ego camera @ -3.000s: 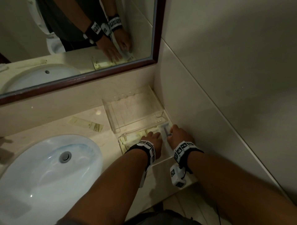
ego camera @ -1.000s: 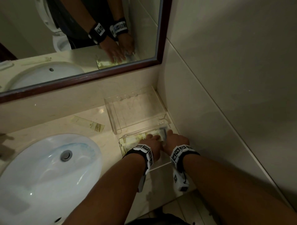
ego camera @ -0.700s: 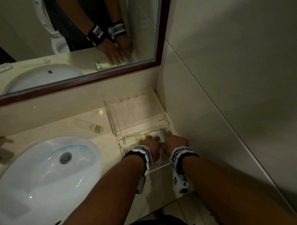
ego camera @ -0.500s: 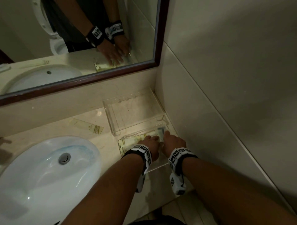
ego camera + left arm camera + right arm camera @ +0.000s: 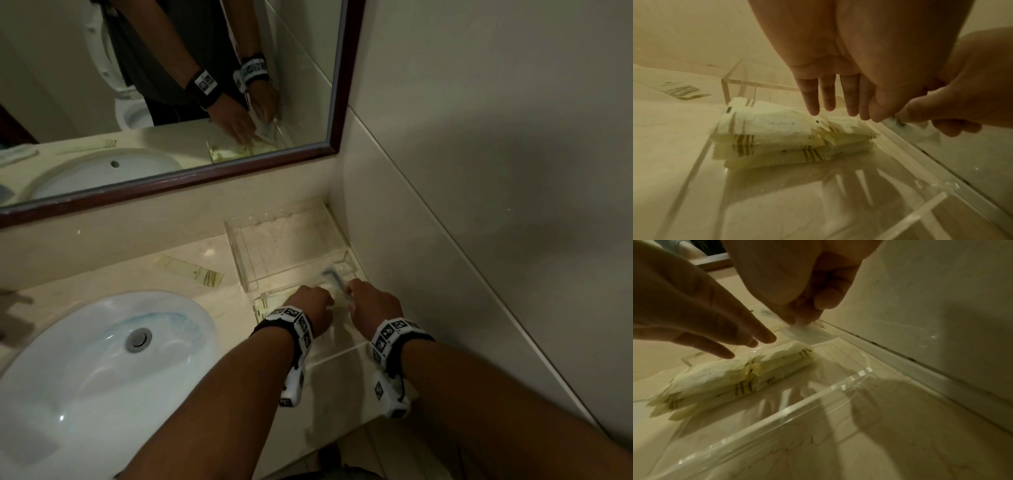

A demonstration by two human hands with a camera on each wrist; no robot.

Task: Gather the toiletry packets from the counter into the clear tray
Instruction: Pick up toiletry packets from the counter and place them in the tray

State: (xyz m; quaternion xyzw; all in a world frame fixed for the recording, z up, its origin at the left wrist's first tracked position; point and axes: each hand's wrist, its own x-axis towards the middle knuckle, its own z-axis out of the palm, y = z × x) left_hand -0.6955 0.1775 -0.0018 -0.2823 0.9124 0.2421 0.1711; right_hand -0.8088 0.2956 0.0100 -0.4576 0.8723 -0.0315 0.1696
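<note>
Head view: both hands work at the counter's (image 5: pixel 191 274) right end, by the side wall. There are two clear trays: a far tray (image 5: pixel 239 246) in the back right corner, which looks bare, and a near tray (image 5: pixel 342 356) toward the front edge. The left hand (image 5: pixel 313 310) hovers over the packet stack (image 5: pixel 270 301) in the near tray. The right hand (image 5: pixel 375 303) pinches a clear packet (image 5: pixel 334 279) whose long axis runs from the fingers toward the far tray's front wall. One loose packet (image 5: pixel 191 272) lies on the counter left of the far tray, behind the sink (image 5: pixel 85 377); the left hand is nearer to it, with open counter between. Left wrist view: the left hand's fingers (image 5: pixel 810 100) are straight and hold nothing, their tips just above the stack (image 5: pixel 777 134), whose long axis runs across the tray, against its far wall. Right wrist view: the right hand's fingertips (image 5: pixel 803 319) are curled on the clear packet's (image 5: pixel 807 335) corner, above the stack's wall-side end (image 5: pixel 793 356). Room on that side is tight between tray wall (image 5: pixel 818 395) and side wall; the tray floor toward the camera is open.
</note>
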